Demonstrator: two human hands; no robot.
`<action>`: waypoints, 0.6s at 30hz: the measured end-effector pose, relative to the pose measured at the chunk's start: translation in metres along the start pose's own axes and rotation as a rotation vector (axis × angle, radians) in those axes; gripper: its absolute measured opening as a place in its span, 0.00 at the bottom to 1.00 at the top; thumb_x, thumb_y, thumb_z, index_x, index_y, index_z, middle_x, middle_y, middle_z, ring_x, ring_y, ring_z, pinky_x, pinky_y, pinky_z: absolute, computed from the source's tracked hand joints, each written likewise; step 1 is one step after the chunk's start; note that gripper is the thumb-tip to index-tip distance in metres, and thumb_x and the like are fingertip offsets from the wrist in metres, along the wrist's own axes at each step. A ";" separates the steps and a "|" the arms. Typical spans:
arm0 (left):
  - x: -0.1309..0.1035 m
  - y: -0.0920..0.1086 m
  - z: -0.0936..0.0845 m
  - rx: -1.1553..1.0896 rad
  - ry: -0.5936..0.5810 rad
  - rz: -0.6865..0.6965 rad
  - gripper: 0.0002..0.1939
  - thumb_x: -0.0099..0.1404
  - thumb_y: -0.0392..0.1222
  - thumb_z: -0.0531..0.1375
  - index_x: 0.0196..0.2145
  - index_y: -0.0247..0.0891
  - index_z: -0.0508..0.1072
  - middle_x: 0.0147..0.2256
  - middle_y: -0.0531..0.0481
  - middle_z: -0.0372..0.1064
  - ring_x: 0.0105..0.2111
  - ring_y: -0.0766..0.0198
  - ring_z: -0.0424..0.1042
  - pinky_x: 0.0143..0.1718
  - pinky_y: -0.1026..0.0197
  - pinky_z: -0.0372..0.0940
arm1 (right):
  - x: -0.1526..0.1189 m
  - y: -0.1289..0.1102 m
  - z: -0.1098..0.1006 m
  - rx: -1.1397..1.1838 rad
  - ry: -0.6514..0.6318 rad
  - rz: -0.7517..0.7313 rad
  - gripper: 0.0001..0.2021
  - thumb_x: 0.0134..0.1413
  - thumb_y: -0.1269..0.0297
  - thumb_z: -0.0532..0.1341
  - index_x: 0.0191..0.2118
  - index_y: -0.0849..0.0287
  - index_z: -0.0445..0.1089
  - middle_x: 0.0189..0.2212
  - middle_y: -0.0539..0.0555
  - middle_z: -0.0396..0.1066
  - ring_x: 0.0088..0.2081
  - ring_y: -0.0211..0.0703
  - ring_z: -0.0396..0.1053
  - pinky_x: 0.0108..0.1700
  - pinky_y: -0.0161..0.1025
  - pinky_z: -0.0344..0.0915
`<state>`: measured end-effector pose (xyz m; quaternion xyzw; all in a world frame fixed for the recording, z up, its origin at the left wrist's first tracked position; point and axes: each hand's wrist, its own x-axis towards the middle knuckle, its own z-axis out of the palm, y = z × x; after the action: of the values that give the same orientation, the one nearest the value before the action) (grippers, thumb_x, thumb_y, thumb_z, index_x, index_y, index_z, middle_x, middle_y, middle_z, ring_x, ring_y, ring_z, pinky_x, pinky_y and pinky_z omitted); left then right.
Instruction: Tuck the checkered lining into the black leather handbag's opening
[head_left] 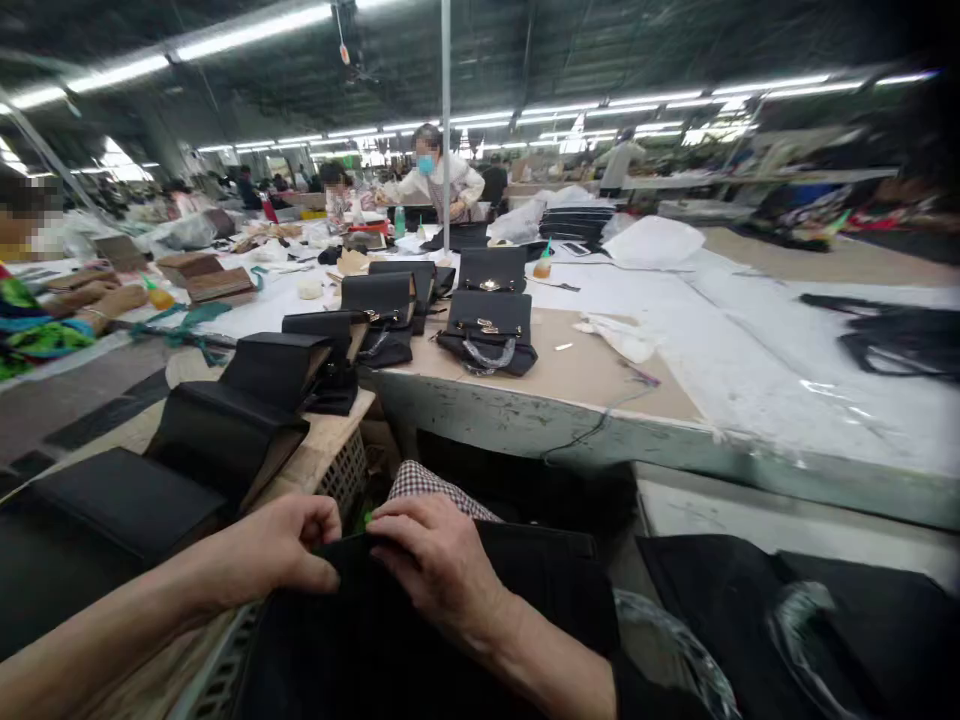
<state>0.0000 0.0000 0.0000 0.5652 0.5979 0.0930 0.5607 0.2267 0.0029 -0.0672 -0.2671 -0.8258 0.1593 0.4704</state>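
Observation:
A black handbag point(420, 650) lies across my lap, its upper edge running between my two hands. My left hand point(289, 545) is closed on that edge at the left corner, fingers curled behind and thumb in front. Close beside it, my right hand point(442, 560) pinches the same edge, the fingers bent over the top. A small green bit point(367, 517) shows by the right fingertips; I cannot make out what it is. Checked cloth point(431, 485) covers my knee just beyond the bag.
Several black handbags stand in a row point(274, 370) at left, near a plastic crate point(345, 470). More black bags with wrapped handles point(810, 610) lie at right. Ahead, the worktable point(637, 300) bears finished-looking bags point(487, 335) and a glue bottle point(543, 262). Co-workers sit around.

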 end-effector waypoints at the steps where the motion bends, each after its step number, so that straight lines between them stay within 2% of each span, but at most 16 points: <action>1: 0.000 0.000 0.000 0.006 0.004 0.003 0.13 0.50 0.36 0.66 0.29 0.38 0.65 0.22 0.61 0.65 0.24 0.68 0.60 0.24 0.65 0.52 | 0.000 -0.001 -0.002 -0.024 0.011 -0.017 0.10 0.59 0.70 0.66 0.46 0.57 0.72 0.42 0.53 0.78 0.41 0.45 0.74 0.44 0.44 0.67; 6: 0.000 0.000 0.001 0.037 0.026 0.014 0.13 0.51 0.38 0.68 0.29 0.37 0.66 0.22 0.60 0.65 0.25 0.68 0.60 0.25 0.65 0.51 | -0.004 -0.007 -0.006 -0.094 0.036 -0.057 0.07 0.63 0.72 0.62 0.46 0.58 0.72 0.44 0.54 0.78 0.43 0.45 0.74 0.45 0.44 0.67; 11: 0.000 0.005 0.003 0.055 0.038 0.015 0.13 0.51 0.40 0.68 0.29 0.37 0.66 0.23 0.59 0.65 0.25 0.67 0.61 0.25 0.65 0.52 | -0.005 -0.008 -0.003 -0.030 0.035 0.036 0.07 0.61 0.70 0.64 0.44 0.57 0.72 0.46 0.53 0.78 0.45 0.44 0.74 0.48 0.43 0.66; 18: 0.003 0.008 0.002 0.105 0.034 0.038 0.12 0.51 0.41 0.67 0.29 0.37 0.67 0.23 0.60 0.63 0.25 0.67 0.59 0.26 0.64 0.52 | 0.012 -0.007 -0.003 0.052 -0.130 0.171 0.08 0.55 0.70 0.68 0.39 0.56 0.71 0.45 0.49 0.77 0.45 0.42 0.73 0.49 0.41 0.64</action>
<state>0.0069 0.0034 0.0032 0.6033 0.6006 0.0819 0.5182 0.2221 0.0044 -0.0538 -0.3136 -0.8243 0.2373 0.4073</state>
